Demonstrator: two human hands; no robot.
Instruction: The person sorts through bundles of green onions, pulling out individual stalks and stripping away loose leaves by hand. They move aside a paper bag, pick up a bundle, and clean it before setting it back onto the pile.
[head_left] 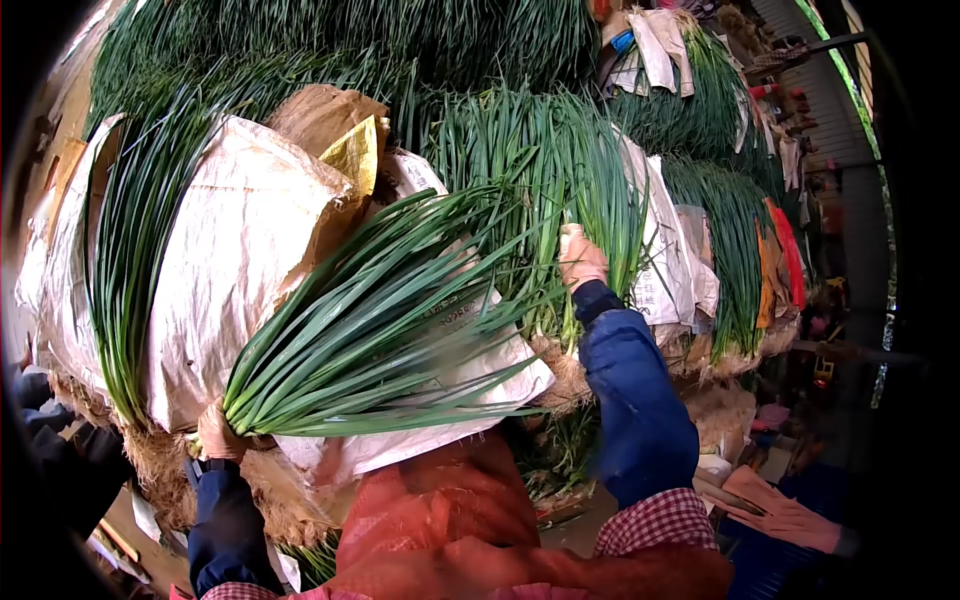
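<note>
My left hand (219, 434), in a pale glove, is closed around the base of a bunch of green onions (360, 320). Their long leaves fan out to the upper right, over a white sack (400, 445). Farther right, my gloved right hand (582, 258) reaches into a thick heap of green onions (520, 165). Its fingers curl around some stalks there; how many is hidden. Pale stems (569, 325) hang below that hand. Another bunch of green onions (128, 260) lies at the left between white sacks (215, 240).
More green onions (330, 40) are piled across the back. Sacks (660, 260) separate the heaps at the right, with a red cloth (785, 250) beyond. Tangled roots (165, 465) line the near edge. A pink glove (780, 510) lies at lower right; dark clothing shows at far left.
</note>
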